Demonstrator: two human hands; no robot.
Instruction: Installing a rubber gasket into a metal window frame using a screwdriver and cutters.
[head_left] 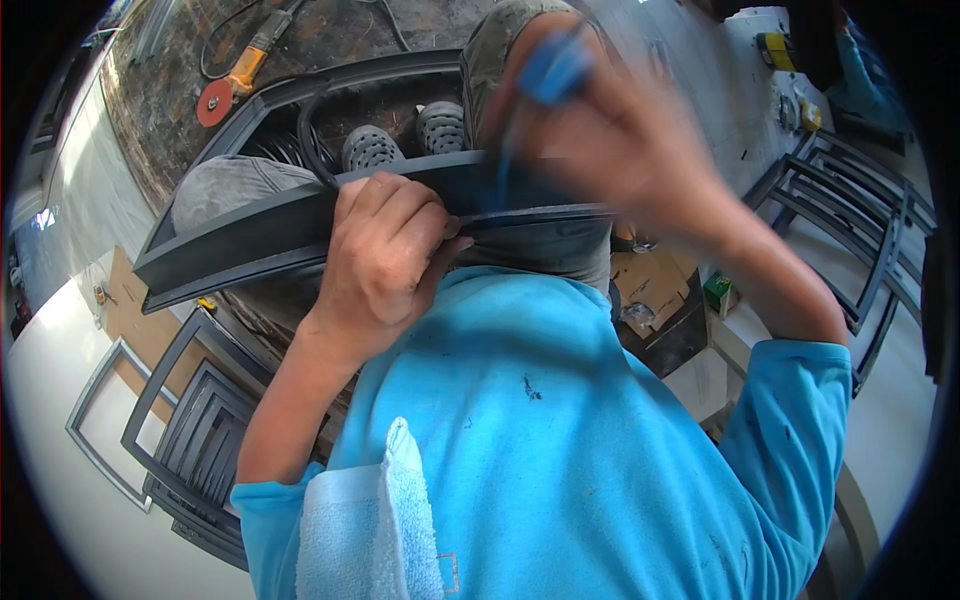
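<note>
A dark grey metal window-type frame (pixel 240 232) lies across my lap, its near bar running left to right. My left hand (pixel 385 245) is closed at this bar, thumb and fingers pinched together by its near edge. A black rubber strip (pixel 318 155) loops down into that hand, and its end is hidden by the fingers. Above the bar's right part, my right hand (pixel 620 140) is raised and smeared by motion. It is closed round a blue-handled tool (pixel 556 68); the blur hides the tool's exact kind.
An orange angle grinder (pixel 250 65) with a red disc lies on the floor beyond the frame. Stacked dark frames stand at the left (pixel 205 440) and right (pixel 850 215). Cardboard (pixel 650 285) lies right of my lap. A yellow-black tape measure (pixel 777 50) sits at the far right.
</note>
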